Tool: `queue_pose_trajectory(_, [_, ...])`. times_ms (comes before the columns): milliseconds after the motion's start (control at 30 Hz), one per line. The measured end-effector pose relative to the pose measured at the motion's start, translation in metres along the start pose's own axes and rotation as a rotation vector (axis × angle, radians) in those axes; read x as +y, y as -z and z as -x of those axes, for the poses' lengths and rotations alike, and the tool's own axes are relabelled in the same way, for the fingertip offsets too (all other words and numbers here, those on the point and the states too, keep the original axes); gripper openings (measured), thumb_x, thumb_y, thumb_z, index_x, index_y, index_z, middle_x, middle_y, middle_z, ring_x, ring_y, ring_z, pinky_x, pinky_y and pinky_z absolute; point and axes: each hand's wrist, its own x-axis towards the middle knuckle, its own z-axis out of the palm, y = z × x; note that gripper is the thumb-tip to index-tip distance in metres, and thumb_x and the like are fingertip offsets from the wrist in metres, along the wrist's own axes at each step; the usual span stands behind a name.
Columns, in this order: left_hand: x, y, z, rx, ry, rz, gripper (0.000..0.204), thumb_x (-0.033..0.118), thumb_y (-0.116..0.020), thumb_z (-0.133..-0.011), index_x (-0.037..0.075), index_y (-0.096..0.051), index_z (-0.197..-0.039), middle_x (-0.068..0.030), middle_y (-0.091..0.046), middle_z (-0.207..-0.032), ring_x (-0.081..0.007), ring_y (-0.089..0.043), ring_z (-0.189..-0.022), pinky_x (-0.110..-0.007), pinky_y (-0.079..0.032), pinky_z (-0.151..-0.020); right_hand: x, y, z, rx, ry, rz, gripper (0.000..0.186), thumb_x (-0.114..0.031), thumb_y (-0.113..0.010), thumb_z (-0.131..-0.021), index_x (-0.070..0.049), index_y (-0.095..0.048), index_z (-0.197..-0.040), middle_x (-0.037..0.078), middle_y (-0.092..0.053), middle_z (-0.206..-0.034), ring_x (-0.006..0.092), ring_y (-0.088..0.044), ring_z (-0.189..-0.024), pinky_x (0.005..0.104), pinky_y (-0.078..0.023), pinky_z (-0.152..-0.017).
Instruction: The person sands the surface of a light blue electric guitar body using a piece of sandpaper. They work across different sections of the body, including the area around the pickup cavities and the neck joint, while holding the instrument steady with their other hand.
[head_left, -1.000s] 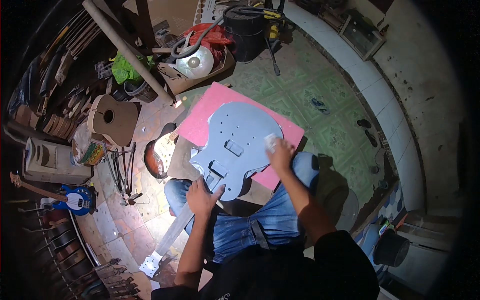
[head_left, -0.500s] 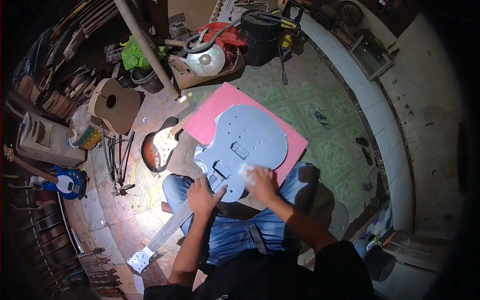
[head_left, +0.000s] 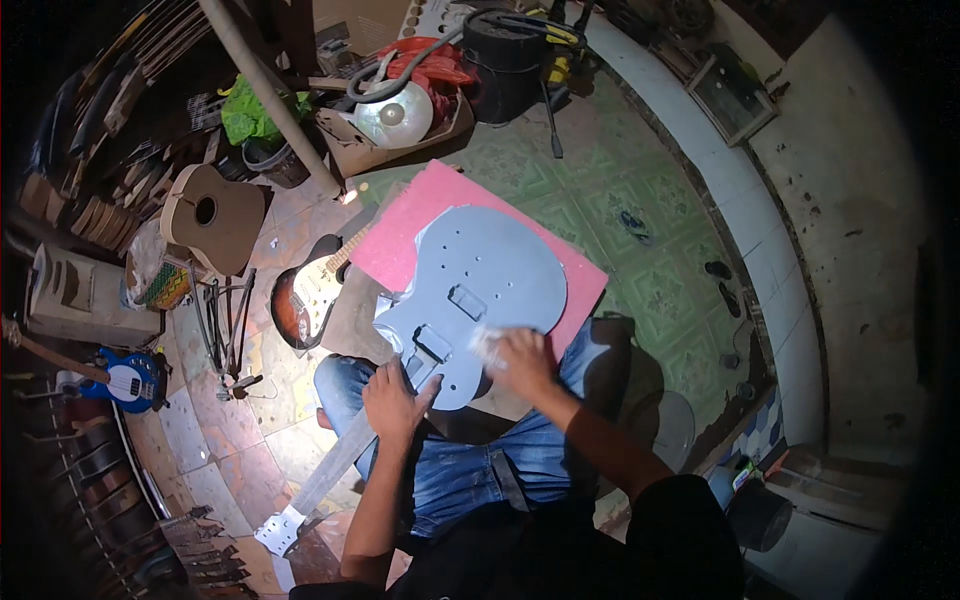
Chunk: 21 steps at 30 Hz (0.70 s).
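Observation:
A grey electric guitar body (head_left: 520, 270) lies across my lap, with cut-out pickup cavities and small drilled holes in its face. Its long neck (head_left: 345, 455) runs down to the left, ending in a pale headstock (head_left: 279, 531). My left hand (head_left: 394, 402) grips the neck where it meets the body, thumb reaching onto the body. With my right hand (head_left: 522, 363), slightly blurred, I press a crumpled white cloth (head_left: 487, 345) on the lower half of the face. Under the body is a flat pink board (head_left: 385, 250).
Beyond the board on the left lies a sunburst electric guitar (head_left: 305, 295), with an acoustic guitar body (head_left: 215, 220) farther out. A box of odds and ends (head_left: 365, 155) and a black bucket (head_left: 500, 80) stand at the back. Sandals (head_left: 635, 228) are on the green tiles.
The whole view has shifted a little, so most things sit slightly farther left. My right hand stays with the cloth at nearly the same spot on the body; the left keeps its grip.

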Motion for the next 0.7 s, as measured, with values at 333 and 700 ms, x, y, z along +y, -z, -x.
queue_pose_trajectory(333, [0.017,-0.028,0.009,0.076,-0.122,0.135,0.096,0.055,-0.076,-0.090,-0.006,-0.039,-0.155,-0.0328,-0.040,-0.158,-0.0524,-0.032,-0.150,-0.060,-0.024,-0.123,0.141,0.066,-0.028,0.801,-0.727,-0.412,0.042,-0.011,-0.082,-0.088,-0.001,-0.063,-0.124,0.016,-0.068,-0.114,0.0275,-0.066,-0.106,0.0390,-0.052,-0.095])
queue_pose_trajectory(700, [0.179,-0.133,-0.080,-0.134,-0.502,-0.125,0.122,0.085,-0.052,-0.088,-0.012,-0.031,-0.159,-0.0334,-0.029,-0.167,-0.0449,-0.022,-0.159,-0.063,-0.017,-0.126,0.102,0.095,0.035,0.933,-0.840,-0.919,0.040,-0.003,-0.078,-0.092,0.003,-0.061,-0.128,0.011,-0.067,-0.119,0.0172,-0.064,-0.108,0.0334,-0.051,-0.098])
